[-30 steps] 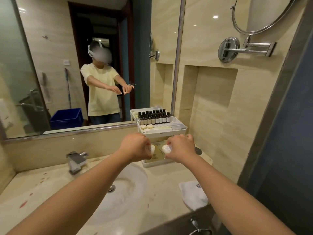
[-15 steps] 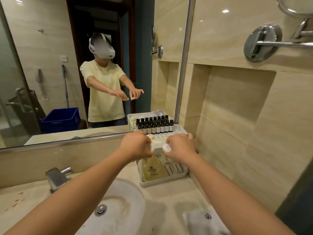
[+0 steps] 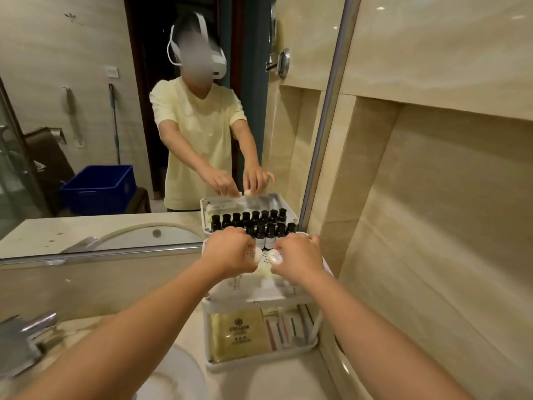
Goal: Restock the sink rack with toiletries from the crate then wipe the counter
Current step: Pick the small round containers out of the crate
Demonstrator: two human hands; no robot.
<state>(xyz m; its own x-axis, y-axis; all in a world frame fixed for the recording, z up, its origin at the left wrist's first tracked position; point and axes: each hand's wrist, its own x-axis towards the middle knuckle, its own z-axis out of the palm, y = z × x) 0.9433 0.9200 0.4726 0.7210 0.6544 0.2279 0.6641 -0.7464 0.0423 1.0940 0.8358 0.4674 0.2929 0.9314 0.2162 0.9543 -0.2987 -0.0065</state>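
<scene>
Two small round white toiletries, probably wrapped soaps, in hand. Left soap [image 3: 255,253] pinched in the curled fingers of left hand [image 3: 230,251]; right soap [image 3: 275,256] pinched likewise by right hand [image 3: 298,256]. Held side by side, near each other, just above the top shelf of the rack [image 3: 253,297]. Soaps are round, so no long axis to line up; printed faces turned toward the camera. Shelf floor lies straight below the fingers. Dark bottles [image 3: 269,235] stand just behind, toward the mirror. Both hands equally near. Judgement: short lowering next, keeping clear of the bottles. Lower shelf holds a gold packet [image 3: 240,333]. Blue crate [image 3: 98,187] seen only in the mirror.
</scene>
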